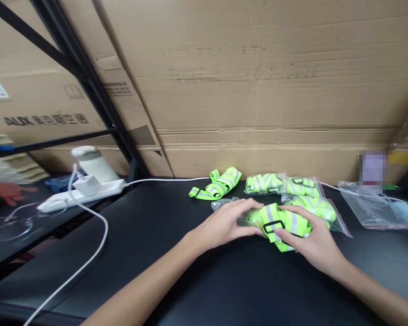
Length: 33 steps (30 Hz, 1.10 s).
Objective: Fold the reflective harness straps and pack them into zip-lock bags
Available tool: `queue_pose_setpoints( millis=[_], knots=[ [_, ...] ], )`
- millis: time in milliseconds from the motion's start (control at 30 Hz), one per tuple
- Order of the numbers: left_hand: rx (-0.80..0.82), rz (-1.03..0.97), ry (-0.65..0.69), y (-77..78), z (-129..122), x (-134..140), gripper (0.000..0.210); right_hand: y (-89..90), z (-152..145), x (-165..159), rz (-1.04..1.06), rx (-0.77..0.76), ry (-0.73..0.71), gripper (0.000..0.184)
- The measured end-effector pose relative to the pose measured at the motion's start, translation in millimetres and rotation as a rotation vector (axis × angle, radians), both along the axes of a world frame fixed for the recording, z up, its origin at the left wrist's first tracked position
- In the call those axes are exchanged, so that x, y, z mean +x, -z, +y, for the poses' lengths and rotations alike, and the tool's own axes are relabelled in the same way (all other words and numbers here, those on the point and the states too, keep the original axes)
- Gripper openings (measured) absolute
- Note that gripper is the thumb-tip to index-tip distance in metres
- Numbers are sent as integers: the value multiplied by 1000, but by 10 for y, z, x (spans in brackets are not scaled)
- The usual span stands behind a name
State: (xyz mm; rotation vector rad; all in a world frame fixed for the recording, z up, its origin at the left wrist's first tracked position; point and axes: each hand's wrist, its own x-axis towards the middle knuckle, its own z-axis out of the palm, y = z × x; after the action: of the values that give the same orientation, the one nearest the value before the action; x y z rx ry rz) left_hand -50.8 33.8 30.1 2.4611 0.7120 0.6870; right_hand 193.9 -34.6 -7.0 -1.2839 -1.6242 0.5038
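Note:
A rolled neon-green reflective belt with grey stripes and a black buckle is between my two hands, low over the black table. My right hand grips it from the right, thumb near the buckle. My left hand curls its fingers and thumb around a clear plastic bag at the belt's left end; how much of the belt is inside the bag is partly hidden. Just behind lie bagged green belts, one close behind my right hand. A loose unbagged belt lies further left.
A clear zip bag lies at the right. On the left are a white power strip, a white bottle, a trailing cable and glasses. Cardboard stands behind the table, with a black metal frame at left.

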Motion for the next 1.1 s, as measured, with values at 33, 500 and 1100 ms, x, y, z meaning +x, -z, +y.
queue_pose_setpoints(
  millis=[33,500,1100],
  knots=[
    [0,3,5,4,8,-4,49,-5,-2,5,-5,-11,-14,40],
    [289,-10,-27,73,12,37,36,-23,-24,-26,-25,11,-15,50],
    [623,-174,-277,136,-275,298,21,-16,-47,-91,830,-342,-146,44]
  ],
)
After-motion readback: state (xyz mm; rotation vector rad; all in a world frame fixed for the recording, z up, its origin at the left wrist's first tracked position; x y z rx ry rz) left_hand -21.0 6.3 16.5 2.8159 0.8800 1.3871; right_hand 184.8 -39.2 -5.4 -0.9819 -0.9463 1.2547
